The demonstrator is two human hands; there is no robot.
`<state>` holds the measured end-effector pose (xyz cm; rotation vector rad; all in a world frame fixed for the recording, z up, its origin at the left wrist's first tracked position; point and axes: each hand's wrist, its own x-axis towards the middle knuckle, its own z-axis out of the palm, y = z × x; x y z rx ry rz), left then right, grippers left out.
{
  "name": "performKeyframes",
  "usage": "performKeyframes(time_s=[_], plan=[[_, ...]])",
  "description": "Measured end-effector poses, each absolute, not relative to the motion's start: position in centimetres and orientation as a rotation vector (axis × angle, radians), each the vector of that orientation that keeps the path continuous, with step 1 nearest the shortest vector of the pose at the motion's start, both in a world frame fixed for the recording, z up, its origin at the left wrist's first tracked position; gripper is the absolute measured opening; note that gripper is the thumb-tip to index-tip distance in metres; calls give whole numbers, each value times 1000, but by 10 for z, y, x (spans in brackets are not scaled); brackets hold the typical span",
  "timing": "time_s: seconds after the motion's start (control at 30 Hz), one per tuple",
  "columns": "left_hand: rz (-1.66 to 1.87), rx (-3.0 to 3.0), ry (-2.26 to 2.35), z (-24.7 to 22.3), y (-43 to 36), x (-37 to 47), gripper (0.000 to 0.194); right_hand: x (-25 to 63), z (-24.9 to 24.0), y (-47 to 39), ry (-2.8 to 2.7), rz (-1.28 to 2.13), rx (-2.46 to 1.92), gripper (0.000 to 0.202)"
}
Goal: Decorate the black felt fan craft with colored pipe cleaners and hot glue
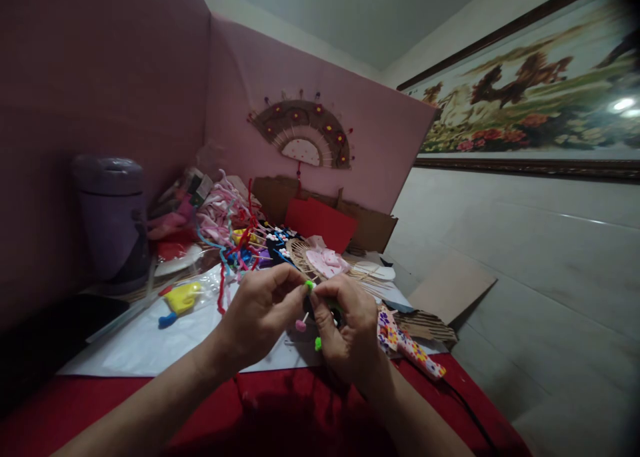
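My left hand [255,320] and my right hand [353,327] meet over the white sheet, fingertips almost touching. Between them, the left thumb and forefinger pinch a small bright green bit [309,285]. The right hand is closed around a dark piece, mostly hidden by the fingers. Below the fingers show a small pink tip [301,325] on a thin pale stick and another green tip [319,343]; how they join the dark piece is not clear. Just beyond the hands lies a fan-shaped frame of thin sticks [299,253] with pink spotted cloth [327,260].
A flower-patterned glue gun [420,358] with a black cord lies at right, beside corrugated cardboard [425,327]. At left are a purple lidded cup [113,223] and yellow-blue clay [181,299]. Pipe cleaners [223,290] are heaped behind. A decorated fan [303,133] hangs on the pink panel.
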<state>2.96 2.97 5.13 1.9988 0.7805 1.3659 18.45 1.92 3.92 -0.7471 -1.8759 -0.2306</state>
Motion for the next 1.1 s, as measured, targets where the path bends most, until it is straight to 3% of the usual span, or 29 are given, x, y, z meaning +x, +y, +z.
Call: performKeyframes(time_s=[0.13, 0.4, 0.57, 0.9, 1.1], plan=[[1601, 2447, 966, 48, 33, 30, 15, 185, 38, 22, -1940, -272, -788, 11], [1515, 2121, 799, 48, 36, 27, 13, 184, 43, 22, -1831, -151, -875, 7], [1527, 2207, 799, 51, 36, 30, 15, 186, 44, 22, -1876, -237, -739, 14], [1446, 2271, 846, 57, 33, 26, 12, 183, 42, 22, -1824, -156, -720, 7], [1601, 2422, 850, 53, 29, 28, 15, 178, 35, 20, -1787, -196, -729, 9]])
